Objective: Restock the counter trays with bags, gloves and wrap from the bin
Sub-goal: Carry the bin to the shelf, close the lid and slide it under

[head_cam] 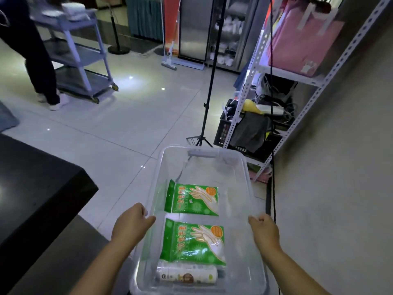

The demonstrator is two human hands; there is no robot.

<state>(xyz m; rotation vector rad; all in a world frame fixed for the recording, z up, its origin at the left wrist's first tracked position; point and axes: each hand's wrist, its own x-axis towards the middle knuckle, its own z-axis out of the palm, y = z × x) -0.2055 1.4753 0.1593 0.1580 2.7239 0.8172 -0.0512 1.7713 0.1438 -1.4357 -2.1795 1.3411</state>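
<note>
Wrap roll lies at the near end of the clear bin, with near glove pack and far glove pack flat beyond it. Left hand and right hand each clamp a side rim, bin off the floor. Likely step: carrying. Next: set it on the dark bench; no trays in view.

Two glove packs in bin, roll nearest, counter left

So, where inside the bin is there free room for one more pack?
Bare floor: the far end of the bin, beyond the far glove pack, and a strip along the right wall. Crowded: the near left, with the near glove pack and the roll.
</note>
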